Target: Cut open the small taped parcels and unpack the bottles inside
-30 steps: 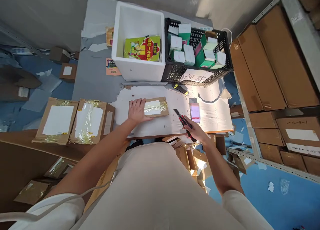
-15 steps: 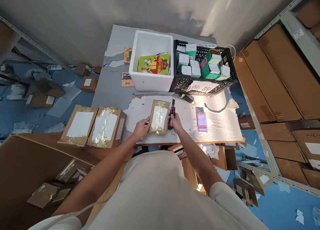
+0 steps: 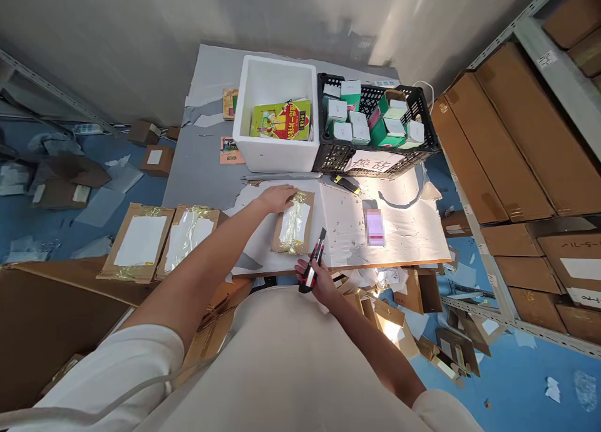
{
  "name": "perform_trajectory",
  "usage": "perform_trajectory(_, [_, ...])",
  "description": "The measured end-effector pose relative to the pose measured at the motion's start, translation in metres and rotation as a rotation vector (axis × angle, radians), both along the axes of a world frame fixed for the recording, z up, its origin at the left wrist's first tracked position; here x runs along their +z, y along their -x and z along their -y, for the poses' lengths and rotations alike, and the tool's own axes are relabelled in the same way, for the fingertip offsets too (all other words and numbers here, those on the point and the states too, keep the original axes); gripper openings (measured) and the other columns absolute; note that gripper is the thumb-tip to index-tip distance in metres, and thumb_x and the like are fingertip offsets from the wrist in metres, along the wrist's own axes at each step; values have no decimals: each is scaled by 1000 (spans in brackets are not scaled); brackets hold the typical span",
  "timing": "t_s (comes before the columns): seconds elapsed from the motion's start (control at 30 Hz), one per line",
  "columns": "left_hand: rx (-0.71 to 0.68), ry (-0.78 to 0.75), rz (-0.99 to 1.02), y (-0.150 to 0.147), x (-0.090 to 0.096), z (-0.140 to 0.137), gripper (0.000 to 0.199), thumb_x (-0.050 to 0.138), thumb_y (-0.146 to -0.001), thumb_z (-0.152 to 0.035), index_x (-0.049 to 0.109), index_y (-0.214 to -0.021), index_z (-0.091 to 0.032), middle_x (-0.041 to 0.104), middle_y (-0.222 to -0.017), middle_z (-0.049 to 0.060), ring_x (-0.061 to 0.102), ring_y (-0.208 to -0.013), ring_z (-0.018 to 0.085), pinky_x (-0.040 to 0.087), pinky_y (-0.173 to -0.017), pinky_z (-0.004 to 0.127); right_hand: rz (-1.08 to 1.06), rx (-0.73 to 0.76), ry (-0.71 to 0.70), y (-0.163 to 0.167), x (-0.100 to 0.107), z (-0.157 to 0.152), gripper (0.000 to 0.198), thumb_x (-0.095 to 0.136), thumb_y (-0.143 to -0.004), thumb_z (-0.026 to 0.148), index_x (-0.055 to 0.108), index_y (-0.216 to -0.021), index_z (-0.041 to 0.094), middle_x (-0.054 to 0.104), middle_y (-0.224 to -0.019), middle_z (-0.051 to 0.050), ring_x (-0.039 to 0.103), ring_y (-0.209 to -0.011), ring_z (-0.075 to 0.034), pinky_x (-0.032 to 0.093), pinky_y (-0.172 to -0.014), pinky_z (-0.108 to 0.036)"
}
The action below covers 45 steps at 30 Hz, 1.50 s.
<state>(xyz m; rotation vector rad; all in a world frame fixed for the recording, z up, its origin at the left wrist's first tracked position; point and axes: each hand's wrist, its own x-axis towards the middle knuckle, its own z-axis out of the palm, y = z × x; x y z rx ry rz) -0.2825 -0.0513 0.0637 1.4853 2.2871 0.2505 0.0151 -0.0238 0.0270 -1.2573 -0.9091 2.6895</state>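
Observation:
A flat cardboard parcel (image 3: 295,224) with a white label under shiny clear tape lies on the white-covered part of the table. My left hand (image 3: 278,198) rests across its far left corner, fingers stretched to the right along the far edge. In my right hand (image 3: 323,284) is a red and black box cutter (image 3: 313,263), held just beyond the table's front edge, its blade end pointing away from me. The cutter is apart from the parcel, to its near right. Two taped cartons with white labels stand at the left, the nearer carton (image 3: 184,231) partly behind my left arm.
A white foam box (image 3: 276,156) holding colourful booklets stands at the back. Beside it is a black crate (image 3: 334,156) with green-and-white boxes. A yellow and black cutter (image 3: 346,183) and a phone (image 3: 374,227) lie at right. Cartons fill the shelf (image 3: 509,150).
My left hand has moved from the parcel's left edge to its far corner. My right hand has drawn the box cutter back toward my body, and the cutter is now tilted.

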Motion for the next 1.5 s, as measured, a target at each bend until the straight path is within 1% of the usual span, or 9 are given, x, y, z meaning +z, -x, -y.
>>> perform_trajectory(0.2, [72, 163, -40, 0, 9, 2, 53, 51, -81, -34, 47, -131, -16, 56, -126, 12, 54, -114, 28, 44, -91, 36, -43, -96, -76, 23, -3, 1, 49, 70, -71, 52, 46, -106, 28, 68, -88, 0, 68, -88, -21, 56, -67, -35])
perform_trajectory(0.37, [479, 225, -192, -38, 15, 38, 48, 42, -87, -45, 53, -117, -10, 61, -110, 20, 59, -103, 33, 45, -80, 39, -46, -184, -362, 45, -7, -62, 48, 70, -70, 49, 46, -105, 25, 68, -95, -2, 67, -83, -17, 55, -70, -31])
perform_trajectory(0.5, [619, 228, -123, -79, 11, 70, 57, 38, -86, -58, 53, -111, -10, 64, -98, 19, 62, -93, 33, 45, -75, 39, 5, -41, -626, 81, -6, -119, 44, 67, -71, 51, 49, -99, 23, 67, -93, -3, 65, -81, -15, 54, -68, -28])
perform_trajectory(0.63, [701, 158, -155, -92, 9, 83, 64, 45, -78, -65, 53, -112, -12, 62, -105, 19, 58, -101, 37, 44, -80, 45, 38, 168, -779, 90, 1, -143, 40, 61, -75, 51, 52, -99, 21, 66, -95, -4, 64, -78, -14, 53, -63, -26])
perform_trajectory(0.7, [629, 50, -205, -86, 8, 81, 68, 53, -74, -61, 49, -121, -12, 54, -123, 21, 49, -117, 38, 40, -91, 47, 83, 267, -811, 76, 7, -147, 42, 59, -76, 48, 52, -107, 20, 65, -86, -2, 62, -64, -12, 52, -56, -25])
perform_trajectory(0.77, [436, -61, -206, -78, 4, 74, 79, 57, -71, -60, 40, -133, -14, 40, -141, 20, 35, -132, 38, 30, -103, 48, 122, 399, -825, 57, 12, -150, 53, 60, -77, 44, 47, -123, 21, 61, -75, 2, 58, -50, -10, 49, -47, -24])
perform_trajectory(0.87, [207, -102, -167, -70, -8, 60, 104, 62, -61, -68, 28, -143, -13, 27, -150, 21, 19, -140, 39, 13, -112, 51, 95, 551, -794, 31, 18, -151, 75, 60, -78, 38, 27, -145, 29, 60, -75, 5, 55, -44, -9, 48, -41, -24])
perform_trajectory(1.13, [215, -84, -164, -69, -26, 46, 122, 65, -48, -77, 28, -144, -11, 41, -139, 24, 33, -130, 42, 11, -111, 55, 31, 589, -638, 21, 13, -151, 75, 58, -81, 31, 24, -148, 35, 58, -76, 5, 55, -43, -6, 48, -40, -20])
perform_trajectory(1.5, [246, -105, -145, -71, -25, 46, 121, 67, -45, -77, 31, -141, -13, 43, -136, 23, 35, -127, 40, 10, -111, 53, 87, 573, -663, 25, 26, -154, 75, 58, -82, 30, 23, -148, 34, 58, -75, 4, 55, -44, -7, 49, -39, -20])
